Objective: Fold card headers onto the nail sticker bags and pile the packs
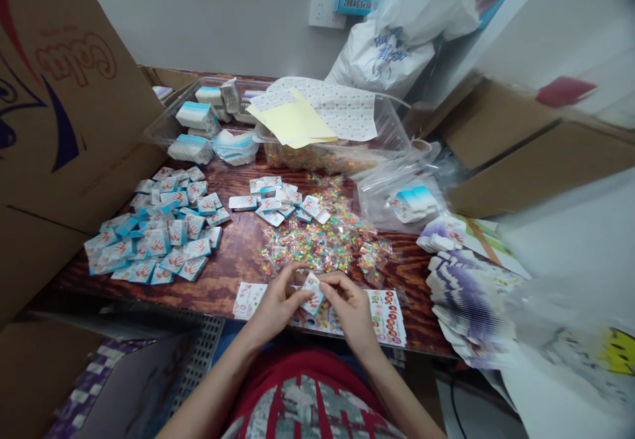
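Left hand (276, 305) and right hand (351, 310) pinch a blue-edged card (312, 293) above the desk (233, 274).
Fingers (327, 281) closed on the card's edges, pressure even, printed face uncovered. Card tilted, long axis pointing away from the person and leaning right, just over a sticker sheet (387, 317), nearer than the loose sticker pile (322, 234).

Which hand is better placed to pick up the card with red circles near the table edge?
Probably the right hand: the card with red circles lies just beside it, while the left hand is farther away. Both hands now hold a small card, though.
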Demonstrator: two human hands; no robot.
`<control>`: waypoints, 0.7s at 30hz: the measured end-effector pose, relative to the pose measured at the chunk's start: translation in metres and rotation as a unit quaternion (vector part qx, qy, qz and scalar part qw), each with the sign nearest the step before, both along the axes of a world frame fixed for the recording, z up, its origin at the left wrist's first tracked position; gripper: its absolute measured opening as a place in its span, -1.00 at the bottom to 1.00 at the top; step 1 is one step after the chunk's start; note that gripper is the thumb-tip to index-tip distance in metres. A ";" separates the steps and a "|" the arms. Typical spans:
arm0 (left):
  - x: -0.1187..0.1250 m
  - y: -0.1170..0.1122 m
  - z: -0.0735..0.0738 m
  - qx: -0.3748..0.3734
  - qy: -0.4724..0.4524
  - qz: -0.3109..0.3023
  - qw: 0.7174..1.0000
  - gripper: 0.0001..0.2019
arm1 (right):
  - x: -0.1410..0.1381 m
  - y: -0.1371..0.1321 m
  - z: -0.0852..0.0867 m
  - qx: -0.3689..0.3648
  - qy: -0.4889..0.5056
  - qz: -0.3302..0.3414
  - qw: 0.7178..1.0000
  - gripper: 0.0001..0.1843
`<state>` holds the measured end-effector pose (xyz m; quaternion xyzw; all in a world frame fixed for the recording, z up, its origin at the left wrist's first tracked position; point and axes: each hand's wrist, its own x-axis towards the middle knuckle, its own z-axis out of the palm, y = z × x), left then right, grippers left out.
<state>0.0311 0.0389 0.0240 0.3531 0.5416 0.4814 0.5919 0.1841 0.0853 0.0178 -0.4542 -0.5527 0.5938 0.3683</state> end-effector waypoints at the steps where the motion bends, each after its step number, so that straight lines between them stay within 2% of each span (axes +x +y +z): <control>1: -0.002 0.000 0.001 0.007 0.020 -0.007 1.000 -0.54 | 0.001 0.000 0.000 -0.009 -0.002 0.008 1.000 -0.77; 3: -0.005 -0.001 0.002 0.022 0.064 -0.026 0.997 -0.57 | 0.003 0.002 0.002 0.001 -0.013 0.034 0.999 -0.78; 6: -0.009 -0.001 0.000 0.054 0.121 -0.058 0.989 -0.68 | 0.003 0.006 0.004 0.065 -0.043 0.085 0.993 -0.83; 8: -0.016 -0.002 -0.001 0.072 0.154 -0.059 0.984 -0.72 | 0.006 0.009 0.004 0.081 -0.058 0.116 0.988 -0.83; 10: -0.034 -0.003 0.003 0.076 0.196 -0.020 0.977 -0.71 | 0.013 0.012 0.002 0.067 -0.077 0.130 0.986 -0.81; 12: -0.063 -0.005 0.013 0.069 0.256 0.062 0.962 -0.66 | 0.025 0.013 -0.001 0.070 -0.127 0.122 0.982 -0.82; 13: -0.082 -0.006 0.020 0.072 0.294 0.118 0.946 -0.63 | 0.032 0.013 -0.002 0.085 -0.167 0.116 0.975 -0.84; 15: -0.123 -0.009 0.035 0.086 0.388 0.225 0.890 -0.57 | 0.044 0.009 -0.004 0.138 -0.256 0.124 0.949 -0.87; 17: -0.163 -0.010 0.048 0.083 0.521 0.301 0.794 -0.55 | 0.050 0.001 -0.006 0.193 -0.325 0.151 0.913 -0.95; 18: -0.180 -0.010 0.052 0.072 0.588 0.326 0.737 -0.56 | 0.049 -0.003 -0.006 0.218 -0.349 0.165 0.896 -0.93; 19: -0.194 -0.009 0.054 0.062 0.631 0.341 0.694 -0.58 | 0.046 -0.008 -0.006 0.240 -0.370 0.176 0.880 -0.83; 21: -0.211 -0.007 0.052 0.058 0.683 0.333 0.648 -0.57 | 0.038 -0.015 -0.006 0.276 -0.406 0.189 0.850 -0.67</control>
